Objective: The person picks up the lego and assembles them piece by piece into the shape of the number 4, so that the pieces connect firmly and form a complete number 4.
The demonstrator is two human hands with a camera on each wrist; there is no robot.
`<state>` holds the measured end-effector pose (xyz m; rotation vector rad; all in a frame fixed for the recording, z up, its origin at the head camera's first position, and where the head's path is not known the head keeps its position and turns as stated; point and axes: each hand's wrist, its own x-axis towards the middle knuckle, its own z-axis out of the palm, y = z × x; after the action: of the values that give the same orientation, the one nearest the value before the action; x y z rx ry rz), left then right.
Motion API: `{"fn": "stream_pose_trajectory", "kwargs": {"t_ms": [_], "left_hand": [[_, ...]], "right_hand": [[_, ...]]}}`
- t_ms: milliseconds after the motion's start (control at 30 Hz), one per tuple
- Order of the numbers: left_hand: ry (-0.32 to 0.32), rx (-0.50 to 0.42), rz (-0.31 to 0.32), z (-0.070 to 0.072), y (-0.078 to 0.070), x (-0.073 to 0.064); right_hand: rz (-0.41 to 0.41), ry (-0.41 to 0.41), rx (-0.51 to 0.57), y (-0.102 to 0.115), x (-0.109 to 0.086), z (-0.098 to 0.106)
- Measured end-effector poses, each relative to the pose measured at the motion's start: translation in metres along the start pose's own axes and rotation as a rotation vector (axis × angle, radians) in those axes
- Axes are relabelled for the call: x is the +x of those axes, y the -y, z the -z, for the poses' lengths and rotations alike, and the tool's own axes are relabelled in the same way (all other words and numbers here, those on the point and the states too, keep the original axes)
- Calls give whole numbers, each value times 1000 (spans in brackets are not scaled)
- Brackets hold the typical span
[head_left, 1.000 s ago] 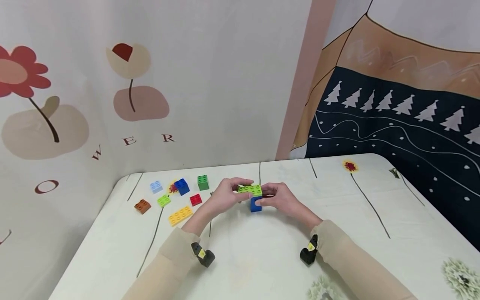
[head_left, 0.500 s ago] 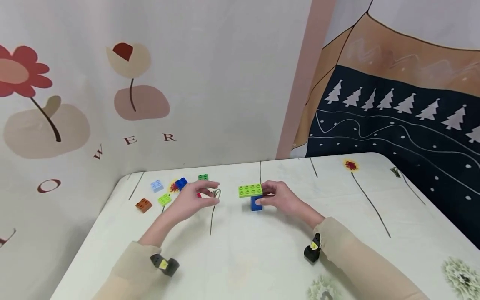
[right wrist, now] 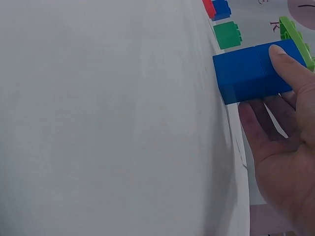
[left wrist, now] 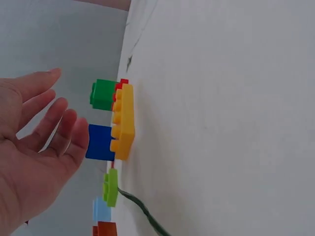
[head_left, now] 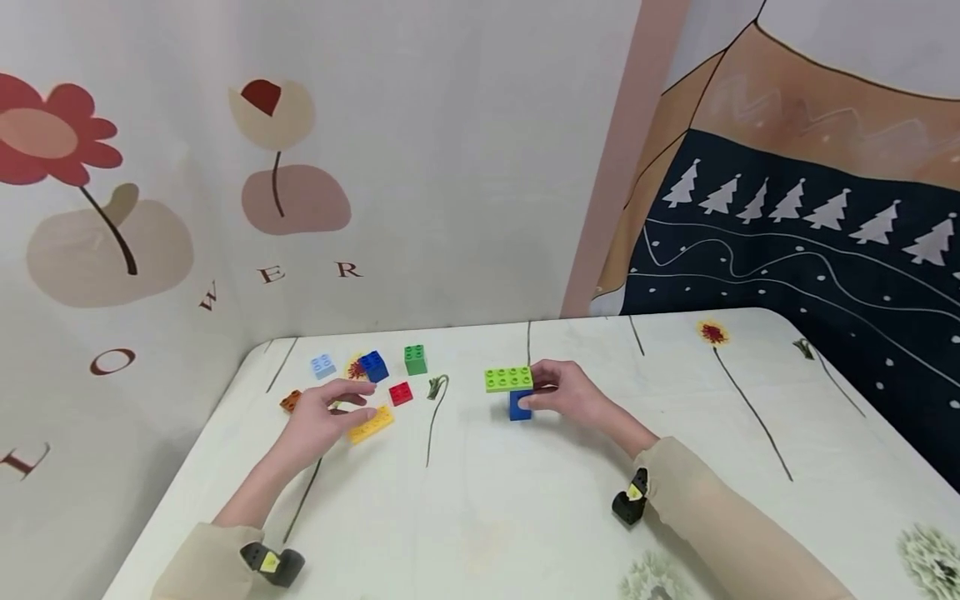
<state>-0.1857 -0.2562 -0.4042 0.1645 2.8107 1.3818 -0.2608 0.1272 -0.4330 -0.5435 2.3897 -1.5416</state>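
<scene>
My right hand (head_left: 576, 397) holds a blue stack (right wrist: 246, 73) of toy building bricks between thumb and fingers. A long lime-green brick (head_left: 508, 379) is fixed on top of the stack and overhangs it to the left. My left hand (head_left: 315, 423) hovers over the loose bricks with nothing in its grasp, thumb and fingers apart and loosely bent. Nearest to it is a long yellow brick (head_left: 372, 426), its studs facing the fingers in the left wrist view. A small lime-green brick (left wrist: 111, 188) is mostly hidden behind the left hand in the head view.
Around the left hand lie a brown brick (head_left: 290, 401), a light blue brick (head_left: 323, 366), a dark blue brick (head_left: 373, 367), a green brick (head_left: 416, 360) and a red brick (head_left: 401, 393). The white tablecloth (head_left: 480, 500) has printed flowers; a curtain (head_left: 450, 167) hangs behind.
My left hand has let go of the long lime-green brick and moved left to the loose bricks. My right hand keeps its hold on the blue stack.
</scene>
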Motion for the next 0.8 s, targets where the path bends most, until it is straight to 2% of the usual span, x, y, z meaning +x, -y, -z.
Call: {"fn": "stream_pose_trajectory", "kwargs": {"t_ms": [133, 300, 467, 600, 800], "left_hand": [[-28, 41, 5, 0, 7, -2], [4, 93, 38, -2, 15, -2], [22, 134, 28, -6, 19, -1], [22, 143, 36, -7, 21, -2], [41, 147, 26, -11, 22, 3]], "right_hand": [[-6, 7, 9, 1, 1, 1], [-15, 17, 9, 1, 2, 1], [1, 16, 0, 3, 2, 2], [46, 10, 39, 7, 3, 1], [44, -31, 69, 13, 0, 2]]}}
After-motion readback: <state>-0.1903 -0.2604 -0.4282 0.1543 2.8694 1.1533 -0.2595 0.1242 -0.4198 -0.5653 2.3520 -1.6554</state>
